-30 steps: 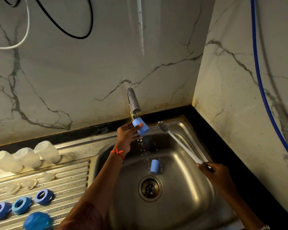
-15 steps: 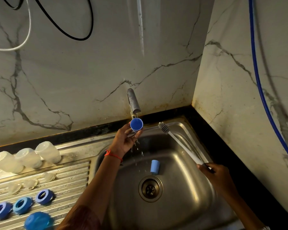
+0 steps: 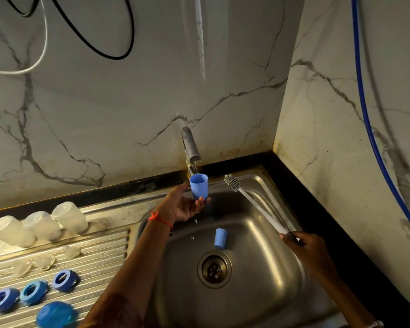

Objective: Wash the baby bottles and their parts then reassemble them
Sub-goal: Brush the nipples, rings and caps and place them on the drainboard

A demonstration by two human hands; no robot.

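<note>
We look down from the head at a sink (image 3: 270, 287). The left hand (image 3: 181, 207) holds a small blue cap (image 3: 198, 185), with its fingers curled round the bottom of it. The cap stands upright with its open end up, right under the tap (image 3: 190, 144), and a thin line of water runs into it. We see a few drops below the hand. The right hand (image 3: 305, 249) grips the near end of a white brush (image 3: 258, 209). The bristle end points far and left, near the cap but not touching it. A second cap (image 3: 220, 238) lies in the sink, just on the far side of the drain (image 3: 214, 269). On the ribbed board (image 3: 100, 252) to the left, three clear bottles (image 3: 43, 224) sit in a row at the far edge. Nearer to us are three clear teats (image 3: 45, 261), three blue rings (image 3: 32, 292) and a round blue lid (image 3: 53, 314).
</note>
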